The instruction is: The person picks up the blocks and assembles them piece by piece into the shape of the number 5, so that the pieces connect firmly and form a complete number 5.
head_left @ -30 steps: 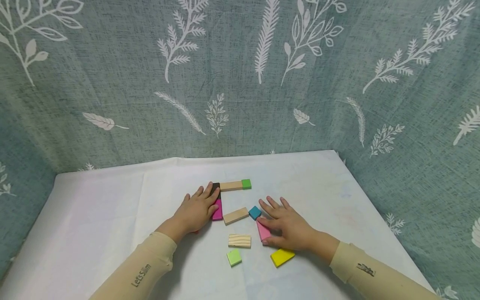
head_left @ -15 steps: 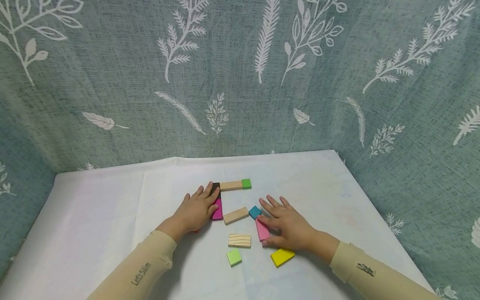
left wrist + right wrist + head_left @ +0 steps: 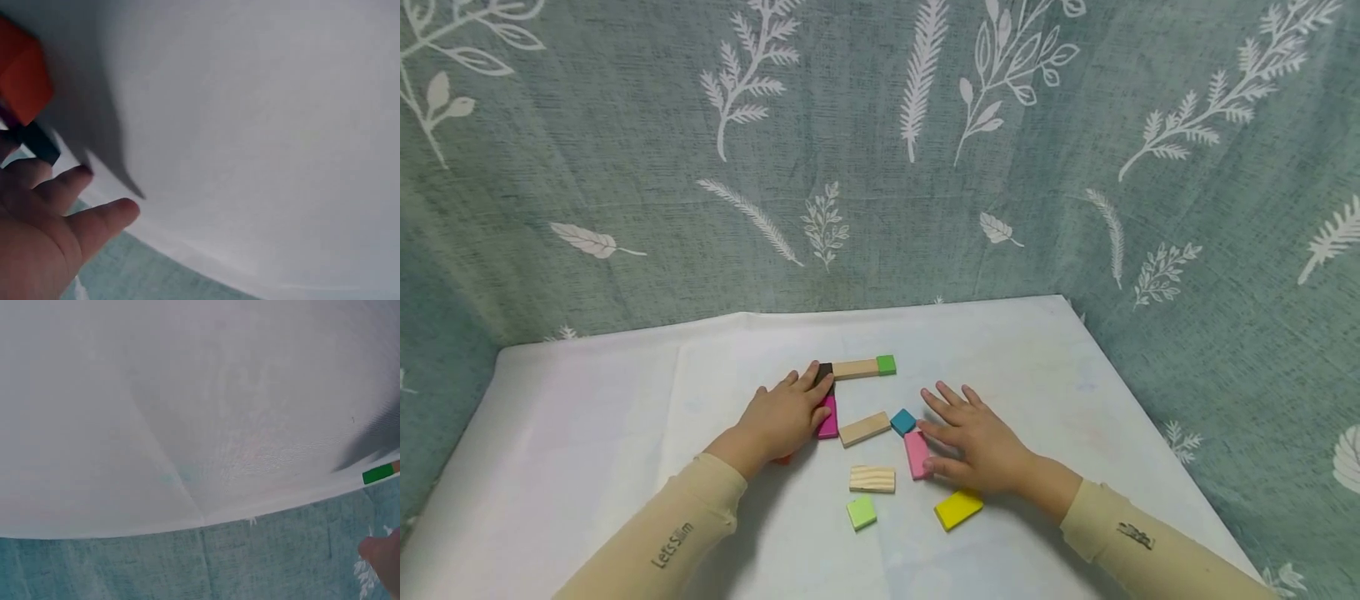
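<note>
My left hand [image 3: 784, 415] rests with its fingers over a black block [image 3: 826, 369], its thumb beside the magenta block [image 3: 827, 418]. An orange-red block [image 3: 25, 78] lies near that hand in the left wrist view, mostly covered by it in the head view. My right hand [image 3: 981, 440] spreads its fingers just right of a pink block [image 3: 917, 455]; the thumb tip overlaps the block's right edge, and contact cannot be told. A small blue block [image 3: 903, 422] sits at the pink block's far end, beside a slanted plain wooden block [image 3: 865, 429].
A plain wooden block [image 3: 855, 369] extends right from the black one, ending in a green block [image 3: 887, 365]. Nearer lie a striped wooden block [image 3: 872, 479], a light green block [image 3: 861, 512] and a yellow block [image 3: 958, 509]. A patterned curtain [image 3: 865, 250] surrounds the white-covered table [image 3: 625, 417].
My right hand has drawn back slightly from the pink block, its fingers now more apart from it. The pink block has shifted a little left. The head view has turned slightly.
</note>
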Demonstrator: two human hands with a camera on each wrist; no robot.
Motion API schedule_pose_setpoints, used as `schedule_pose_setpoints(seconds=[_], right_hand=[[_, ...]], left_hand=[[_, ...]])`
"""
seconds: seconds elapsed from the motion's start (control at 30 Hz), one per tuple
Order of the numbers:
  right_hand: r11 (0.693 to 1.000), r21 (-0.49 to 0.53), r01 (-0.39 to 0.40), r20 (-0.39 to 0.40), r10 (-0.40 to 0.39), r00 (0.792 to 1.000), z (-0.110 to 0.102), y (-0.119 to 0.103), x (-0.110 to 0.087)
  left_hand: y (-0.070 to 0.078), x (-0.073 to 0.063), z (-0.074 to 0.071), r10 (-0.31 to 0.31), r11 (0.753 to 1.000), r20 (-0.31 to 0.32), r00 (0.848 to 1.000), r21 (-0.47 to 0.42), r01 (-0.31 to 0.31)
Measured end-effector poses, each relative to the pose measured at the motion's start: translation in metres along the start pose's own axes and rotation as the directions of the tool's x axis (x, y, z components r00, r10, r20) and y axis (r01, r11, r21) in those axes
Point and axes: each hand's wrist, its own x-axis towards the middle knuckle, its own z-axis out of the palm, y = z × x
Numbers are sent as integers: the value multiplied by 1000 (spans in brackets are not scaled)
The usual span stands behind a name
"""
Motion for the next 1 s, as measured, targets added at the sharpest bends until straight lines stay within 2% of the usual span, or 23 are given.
schedule_pose_setpoints(seconds=[0.17,0.3,0.4,0.47,0.53,0.57,0.67,0.7,0.77,0.8,0.83,0.9,0.97,1.0], right_hand=[[1000,-29,-12,-78,10,997,-4,5,-10],[999,-41,-12,-127,7,992,-6,7,-18],[999,-42,2,-151,-8,988,-7,8,-22],[999,-45,20,-168,-28,985,-8,7,-23],[998,-49,47,-186,-55,981,-9,6,-22],[997,-60,56,-191,-66,979,-9,5,-22],[996,-87,36,-167,-50,985,-12,2,-24],[995,-99,-3,-139,-11,990,-13,0,-27],[982,-131,-136,-61,129,990,-14,-7,-33],[964,-153,-217,-21,216,976,-15,-11,-38],[937,-182,-298,18,307,952,-14,-16,-43],[872,-239,-428,91,459,884,-10,-29,-52],[829,-258,-496,146,541,828,-3,-42,-60],[820,-262,-508,167,557,813,0,-49,-63]], left_hand=[[7,2,-7,5,999,11,1000,43,-5],[10,4,-12,13,997,-3,1000,70,-12],[11,6,-12,44,995,-36,998,86,-41],[12,6,-11,76,994,-82,994,88,-69],[16,2,-12,112,992,-166,980,81,-99],[19,-2,-13,128,991,-223,966,75,-114],[39,-23,-17,133,990,-394,910,12,-139],[47,-32,-17,127,989,-430,894,-13,-147],[64,-50,-14,112,987,-460,881,-52,-153],[70,-59,-11,103,987,-454,885,-67,-149],[76,-68,-8,99,987,-443,891,-71,-144],[81,-85,-1,85,990,-406,910,-66,-122],[80,-100,6,59,995,-381,923,-56,-87],[77,-106,9,41,997,-372,927,-51,-65]])
